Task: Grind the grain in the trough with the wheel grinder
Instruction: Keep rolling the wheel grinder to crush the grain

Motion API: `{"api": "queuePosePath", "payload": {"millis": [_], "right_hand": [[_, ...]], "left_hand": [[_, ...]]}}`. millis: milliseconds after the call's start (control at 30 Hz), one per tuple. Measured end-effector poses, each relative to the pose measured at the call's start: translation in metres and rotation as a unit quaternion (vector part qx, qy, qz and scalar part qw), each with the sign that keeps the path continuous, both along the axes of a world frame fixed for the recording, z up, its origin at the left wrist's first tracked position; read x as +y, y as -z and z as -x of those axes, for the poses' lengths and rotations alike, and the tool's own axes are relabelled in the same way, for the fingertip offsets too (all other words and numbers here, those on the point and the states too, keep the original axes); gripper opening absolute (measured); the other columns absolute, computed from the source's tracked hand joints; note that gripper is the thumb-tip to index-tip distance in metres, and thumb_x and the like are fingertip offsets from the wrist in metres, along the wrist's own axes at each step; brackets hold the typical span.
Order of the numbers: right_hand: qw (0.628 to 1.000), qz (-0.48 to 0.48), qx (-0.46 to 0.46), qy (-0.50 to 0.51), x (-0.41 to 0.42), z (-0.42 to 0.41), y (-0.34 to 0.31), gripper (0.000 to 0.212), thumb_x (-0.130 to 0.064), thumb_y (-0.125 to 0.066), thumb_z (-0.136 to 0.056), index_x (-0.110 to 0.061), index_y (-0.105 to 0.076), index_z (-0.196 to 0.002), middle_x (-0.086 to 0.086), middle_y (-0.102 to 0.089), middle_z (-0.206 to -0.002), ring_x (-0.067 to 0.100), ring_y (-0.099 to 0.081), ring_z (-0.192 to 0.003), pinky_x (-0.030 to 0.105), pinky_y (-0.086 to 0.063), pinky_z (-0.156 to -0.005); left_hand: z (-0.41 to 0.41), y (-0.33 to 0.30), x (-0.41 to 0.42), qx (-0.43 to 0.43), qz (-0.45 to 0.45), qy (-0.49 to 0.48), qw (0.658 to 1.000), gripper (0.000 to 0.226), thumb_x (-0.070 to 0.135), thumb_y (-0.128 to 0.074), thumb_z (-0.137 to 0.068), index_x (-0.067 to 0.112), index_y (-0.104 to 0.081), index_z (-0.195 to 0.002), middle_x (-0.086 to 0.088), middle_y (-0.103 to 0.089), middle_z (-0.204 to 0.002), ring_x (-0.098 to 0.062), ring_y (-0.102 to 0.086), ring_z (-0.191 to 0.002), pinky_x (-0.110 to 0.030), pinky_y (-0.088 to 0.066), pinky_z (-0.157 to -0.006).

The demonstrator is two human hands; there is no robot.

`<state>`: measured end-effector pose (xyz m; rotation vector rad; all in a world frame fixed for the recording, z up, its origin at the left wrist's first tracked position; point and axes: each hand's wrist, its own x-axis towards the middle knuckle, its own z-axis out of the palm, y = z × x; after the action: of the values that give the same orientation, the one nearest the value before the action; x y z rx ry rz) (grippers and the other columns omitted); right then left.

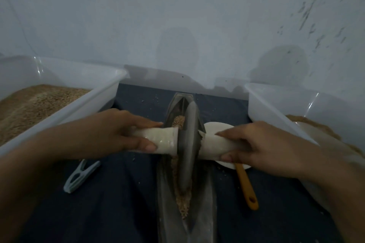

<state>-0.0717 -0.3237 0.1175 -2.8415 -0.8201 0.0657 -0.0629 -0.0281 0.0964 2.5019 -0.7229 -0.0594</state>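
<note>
A: Down the middle of the dark cloth [122, 199] I log the trough [203, 209], a long narrow metal boat running away from me toward the wall. Grain [182, 201] lies along its groove, near end and far end both.

B: Wheel position?

A: Wheel grinder [188, 144] stands upright on edge in the groove, about mid-trough, touching the grain. Its pale wrapped handle sticks out on both sides.

B: Hands?

A: My left hand [120, 132] grips the left handle stub, fingers over the top, thumb curled beneath. My right hand [254, 146] grips the right stub the same way.

B: Surroundings?

A: Clear tub [65, 108] at left holds tan grain; a second clear tub [276, 108] sits at right. Pale clothes peg [81, 175] lies on the cloth left of the trough. White round dish [214, 127] and an orange-handled tool [245, 185] lie right of it, partly under my right hand.
</note>
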Motion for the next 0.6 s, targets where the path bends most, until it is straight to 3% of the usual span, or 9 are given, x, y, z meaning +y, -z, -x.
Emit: {"api": "queuePosePath", "payload": {"millis": [133,267,367,433,500,600], "right_hand": [[0.995,-0.016,0.098,-0.027,-0.003,0.009,-0.013,0.029,-0.061,-0.054,-0.076,-0.047,-0.061,-0.1,-0.008,-0.068,-0.096,0.008,-0.062,-0.085,0.036,-0.05,-0.079],[0.999,-0.009,0.009,0.029,0.003,-0.004,0.002,0.036,-0.047,-0.056,-0.085,-0.037,-0.057,-0.12,-0.008,-0.066,-0.104,0.006,-0.06,-0.09,0.033,-0.049,-0.082],[0.993,-0.038,-0.086,0.078,0.014,-0.018,0.018,0.042,-0.038,-0.055,-0.09,-0.031,-0.05,-0.131,-0.003,-0.061,-0.112,0.014,-0.055,-0.102,0.029,-0.043,-0.085],[0.982,-0.031,-0.165,0.085,0.019,-0.026,0.027,0.045,-0.035,-0.052,-0.093,-0.027,-0.044,-0.136,-0.001,-0.056,-0.119,0.016,-0.049,-0.11,0.025,-0.035,-0.086],[0.976,-0.012,-0.2,0.08,0.02,-0.03,0.032,0.049,-0.034,-0.05,-0.093,-0.025,-0.038,-0.14,-0.001,-0.054,-0.124,0.016,-0.045,-0.113,0.023,-0.03,-0.087],[0.985,-0.005,-0.157,0.067,0.017,-0.024,0.027,0.049,-0.037,-0.054,-0.091,-0.03,-0.041,-0.138,-0.003,-0.055,-0.117,0.014,-0.045,-0.108,0.023,-0.03,-0.08]], "left_hand": [[0.007,-0.009,0.003,0.03,-0.009,0.05,0.998,0.055,0.082,-0.048,-0.056,0.076,-0.036,-0.11,0.03,-0.066,-0.098,0.008,-0.062,-0.087,-0.009,-0.044,-0.078],[0.001,-0.001,-0.006,-0.019,-0.021,-0.017,0.999,0.044,0.083,-0.046,-0.062,0.073,-0.039,-0.105,0.026,-0.063,-0.109,0.007,-0.058,-0.096,-0.019,-0.045,-0.088],[-0.009,0.015,-0.015,-0.179,-0.081,-0.09,0.976,0.065,0.072,-0.032,-0.065,0.057,-0.032,-0.128,0.017,-0.057,-0.113,-0.007,-0.054,-0.104,-0.026,-0.039,-0.087],[-0.015,0.025,-0.018,-0.27,-0.095,-0.129,0.949,0.062,0.062,-0.04,-0.079,0.044,-0.033,-0.138,0.01,-0.058,-0.114,-0.013,-0.054,-0.107,-0.028,-0.035,-0.086],[-0.019,0.029,-0.018,-0.282,-0.084,-0.135,0.946,0.061,0.055,-0.049,-0.082,0.041,-0.033,-0.14,0.009,-0.058,-0.108,-0.015,-0.055,-0.104,-0.027,-0.033,-0.081],[-0.018,0.024,-0.011,-0.217,-0.061,-0.092,0.97,0.064,0.068,-0.043,-0.071,0.05,-0.036,-0.132,0.018,-0.056,-0.099,-0.005,-0.056,-0.093,-0.022,-0.034,-0.075]]}}
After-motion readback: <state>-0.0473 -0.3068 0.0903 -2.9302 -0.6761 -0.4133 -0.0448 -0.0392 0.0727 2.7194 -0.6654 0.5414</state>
